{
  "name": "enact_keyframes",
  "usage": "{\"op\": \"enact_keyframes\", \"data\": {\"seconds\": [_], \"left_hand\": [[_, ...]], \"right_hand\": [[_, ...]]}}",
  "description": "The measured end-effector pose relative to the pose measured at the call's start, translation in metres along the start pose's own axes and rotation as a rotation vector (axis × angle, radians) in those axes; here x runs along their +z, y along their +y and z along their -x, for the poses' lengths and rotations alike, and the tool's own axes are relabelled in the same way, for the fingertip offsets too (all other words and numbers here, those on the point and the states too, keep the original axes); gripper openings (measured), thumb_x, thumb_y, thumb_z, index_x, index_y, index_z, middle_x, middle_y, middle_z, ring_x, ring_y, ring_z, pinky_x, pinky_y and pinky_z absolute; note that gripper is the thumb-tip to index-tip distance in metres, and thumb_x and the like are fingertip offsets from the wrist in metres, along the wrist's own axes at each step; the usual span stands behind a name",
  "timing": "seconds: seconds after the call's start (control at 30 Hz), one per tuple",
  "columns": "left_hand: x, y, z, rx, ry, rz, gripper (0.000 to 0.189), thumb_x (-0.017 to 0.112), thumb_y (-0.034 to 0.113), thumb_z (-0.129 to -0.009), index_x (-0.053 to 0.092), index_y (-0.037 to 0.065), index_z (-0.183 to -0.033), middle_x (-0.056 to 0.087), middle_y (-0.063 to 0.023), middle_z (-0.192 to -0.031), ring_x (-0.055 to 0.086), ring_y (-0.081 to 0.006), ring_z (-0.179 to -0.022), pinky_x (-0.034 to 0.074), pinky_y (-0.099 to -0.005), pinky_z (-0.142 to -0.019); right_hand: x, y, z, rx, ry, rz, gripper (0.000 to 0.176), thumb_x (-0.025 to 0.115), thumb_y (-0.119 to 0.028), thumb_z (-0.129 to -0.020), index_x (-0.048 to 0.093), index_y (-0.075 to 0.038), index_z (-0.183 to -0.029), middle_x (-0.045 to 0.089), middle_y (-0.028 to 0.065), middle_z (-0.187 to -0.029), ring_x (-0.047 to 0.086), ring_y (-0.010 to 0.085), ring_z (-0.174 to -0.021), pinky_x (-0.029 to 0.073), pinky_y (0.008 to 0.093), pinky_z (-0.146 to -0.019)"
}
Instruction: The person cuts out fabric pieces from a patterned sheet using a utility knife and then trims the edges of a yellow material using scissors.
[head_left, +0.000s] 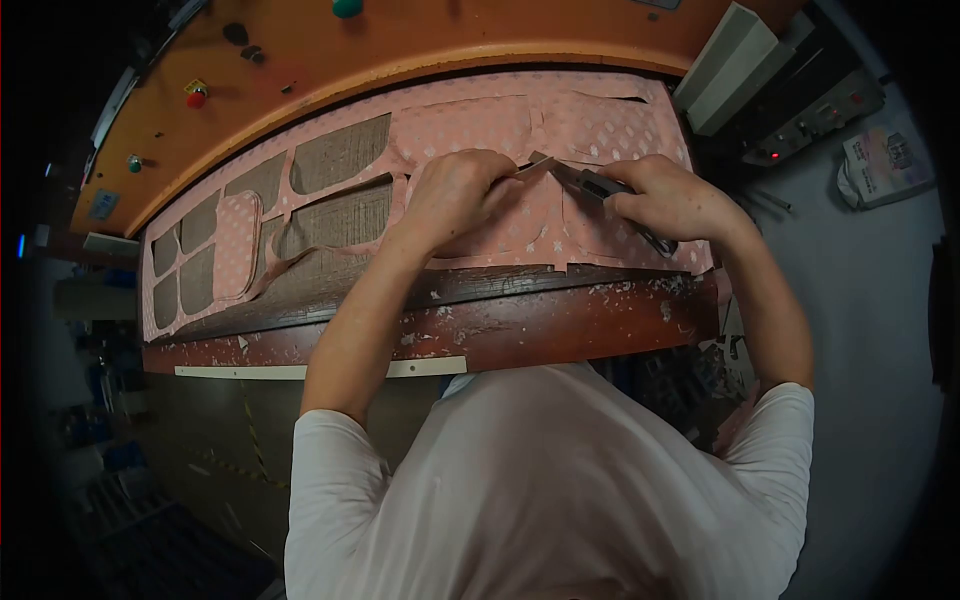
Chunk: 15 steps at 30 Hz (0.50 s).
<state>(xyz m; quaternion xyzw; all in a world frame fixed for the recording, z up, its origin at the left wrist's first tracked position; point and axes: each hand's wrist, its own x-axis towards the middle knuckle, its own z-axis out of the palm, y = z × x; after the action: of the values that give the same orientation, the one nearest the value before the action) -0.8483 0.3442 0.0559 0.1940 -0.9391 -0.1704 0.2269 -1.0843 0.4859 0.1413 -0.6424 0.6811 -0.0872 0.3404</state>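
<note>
Right hand point(672, 195): wrapped round a dark cutter point(592, 183), centre right of the frame; my fingers hide part of its handle.
Left hand point(455, 195): fingers bent, tips at the material near the cutter's front end; I cannot tell whether they pinch it.
Pink sheet point(460, 115): patterned with pale spots, spread from the left to the upper right of the frame, under both my hands.
Brown board point(345, 155): beneath the sheet, showing through rounded cut-outs at left and upper centre.
Pink stack point(237, 240): rounded pieces lying on the sheet, left of the frame.
Table edge point(520, 325): reddish, flecked with white bits, across the middle.
Pale strip point(420, 368): along that edge, crossed by my left forearm.
In the way: my left hand and forearm cover part of the sheet; my white shirt point(540, 480) fills the bottom centre.
Orange panel point(300, 65): behind the sheet, upper left to top, bearing a red button point(196, 98) and a green knob point(346, 8).
Grey box point(730, 70): upper right, beside a control unit point(815, 130) with a lit red lamp.
White bag point(885, 165): far right; its print is too blurred to read.
Panel label point(103, 204): left, too small to read.
</note>
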Motion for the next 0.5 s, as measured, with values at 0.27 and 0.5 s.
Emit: {"op": "enact_keyframes", "data": {"seconds": [0.27,0.5], "left_hand": [[-0.006,0.007,0.0,0.013,-0.072,0.005,0.014,0.071,0.019,-0.085,0.073,0.007,-0.092,0.071,-0.0145,-0.085,0.068,-0.0353,-0.08,0.054,-0.0442,-0.071],[-0.016,0.009,0.001,-0.011,-0.053,0.013,0.021,0.075,0.019,-0.087,0.072,0.0,-0.095,0.071,-0.0155,-0.088,0.069,-0.0339,-0.082,0.054,-0.0398,-0.072]], "right_hand": [[0.008,-0.011,0.003,-0.07,0.033,0.248,0.028,0.053,-0.012,-0.081,0.068,0.01,-0.09,0.068,0.0292,-0.089,0.068,0.0406,-0.09,0.053,0.0472,-0.084],[0.008,-0.018,-0.005,-0.018,-0.005,0.285,0.027,0.053,-0.012,-0.08,0.068,0.01,-0.083,0.067,0.0298,-0.086,0.069,0.041,-0.087,0.053,0.0476,-0.083]]}}
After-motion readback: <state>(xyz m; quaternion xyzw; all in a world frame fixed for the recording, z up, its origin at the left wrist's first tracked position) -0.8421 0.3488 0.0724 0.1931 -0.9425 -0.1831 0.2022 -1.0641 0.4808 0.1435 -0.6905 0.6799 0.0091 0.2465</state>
